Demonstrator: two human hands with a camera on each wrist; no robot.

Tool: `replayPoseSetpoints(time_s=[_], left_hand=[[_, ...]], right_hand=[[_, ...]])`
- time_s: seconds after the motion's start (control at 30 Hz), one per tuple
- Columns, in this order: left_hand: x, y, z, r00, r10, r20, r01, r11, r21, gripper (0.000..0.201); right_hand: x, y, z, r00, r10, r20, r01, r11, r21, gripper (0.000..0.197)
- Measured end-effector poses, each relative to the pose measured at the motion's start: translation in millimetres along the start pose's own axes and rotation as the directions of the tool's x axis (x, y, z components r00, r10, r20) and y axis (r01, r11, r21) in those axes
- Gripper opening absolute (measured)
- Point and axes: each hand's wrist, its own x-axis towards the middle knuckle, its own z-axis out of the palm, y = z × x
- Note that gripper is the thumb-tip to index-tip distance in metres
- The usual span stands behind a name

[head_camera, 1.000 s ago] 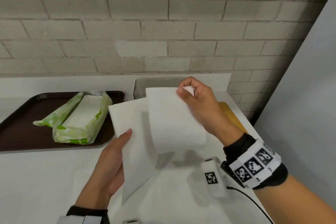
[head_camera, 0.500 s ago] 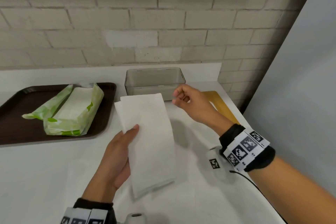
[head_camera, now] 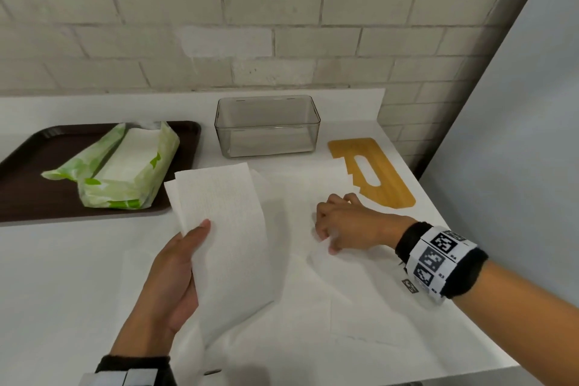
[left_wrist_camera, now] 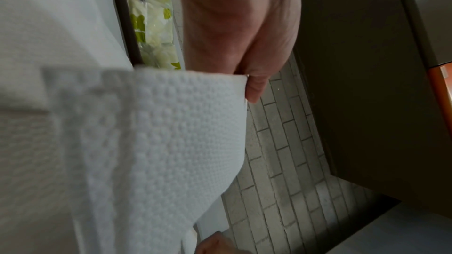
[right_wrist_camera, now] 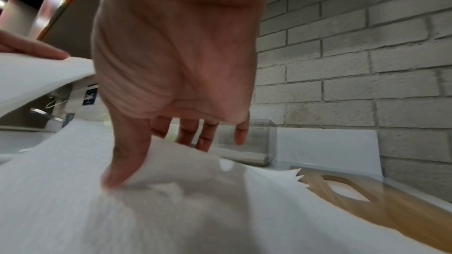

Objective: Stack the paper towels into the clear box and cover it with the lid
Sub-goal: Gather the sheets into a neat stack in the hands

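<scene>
The clear box (head_camera: 267, 125) stands near the back edge of the surface (head_camera: 62, 276), and I can't make out any towel inside it, so as I judge it the stacking has barely begun. Its wooden lid (head_camera: 376, 172), with a slot cut through it, lies flat near the right edge, just beside the box and apart from it, so covering is yet to come.

The left hand (head_camera: 170, 279) holds a folded stack of paper towels (head_camera: 225, 235) above the surface, thumb on top and fingers curled beneath. The right hand (head_camera: 344, 224) is down on a loose towel (head_camera: 329, 285) lying spread on the surface, fingers bent; the right wrist view shows the thumb (right_wrist_camera: 122, 161) pressing the sheet with an edge lifting between thumb and fingers, a pinch by the look of it.

On a dark tray (head_camera: 28, 197) at the left edge sits the opened green towel pack (head_camera: 125, 172), more sheets inside it. So gathering, boxing and lidding all remain.
</scene>
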Motion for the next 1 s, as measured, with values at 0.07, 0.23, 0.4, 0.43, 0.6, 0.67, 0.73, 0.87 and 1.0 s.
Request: replayPoseSetpoints(time_s=[0.07, 0.23, 0.4, 0.43, 0.6, 0.67, 0.73, 0.87, 1.0], left_hand=[[-3, 0, -1, 1.000, 0.008, 0.006, -0.008, 1.000, 0.002, 0.023], [-7, 2, 3, 1.000, 0.011, -0.009, -0.011, 1.000, -0.012, 0.025], [-6, 6, 27, 0.998, -0.019, 0.052, 0.020, 0.999, -0.027, 0.025], [-6, 6, 33, 0.998, -0.020, 0.062, 0.022, 0.999, -0.032, 0.026], [-5, 8, 52, 0.990, 0.022, 0.137, -0.020, 1.000, -0.015, 0.042], [-4, 8, 54, 0.988, 0.052, 0.147, -0.059, 0.997, 0.044, 0.042], [0, 6, 53, 0.992, 0.086, 0.097, -0.097, 0.988, 0.116, 0.038], [10, 3, 45, 0.993, 0.109, 0.038, -0.109, 0.994, -0.008, 0.031], [19, 5, 31, 0.981, 0.193, -0.008, -0.192, 0.972, -0.133, 0.034]], right_hand=[[-4, 2, -9, 0.993, 0.018, -0.115, -0.006, 0.995, 0.104, 0.018], [-29, -15, -57, 0.867, 0.196, -0.458, 0.237, 0.646, 0.725, 0.012], [-24, -63, -72, 0.665, 0.398, -0.633, 0.523, 0.358, 0.774, 0.014], [-16, -72, -68, 0.622, 0.452, -0.640, 0.494, 0.408, 0.768, 0.014], [19, -99, -35, 0.533, 0.602, -0.594, 0.184, 0.603, 0.776, 0.015], [20, -101, -30, 0.539, 0.600, -0.591, 0.165, 0.613, 0.773, 0.021], [16, -99, -31, 0.607, 0.564, -0.560, 0.237, 0.544, 0.805, 0.018], [-2, -88, -26, 0.874, 0.388, -0.293, 0.214, 0.233, 0.949, 0.045], [-21, -78, -10, 0.978, 0.182, -0.107, 0.032, 0.373, 0.927, 0.031]])
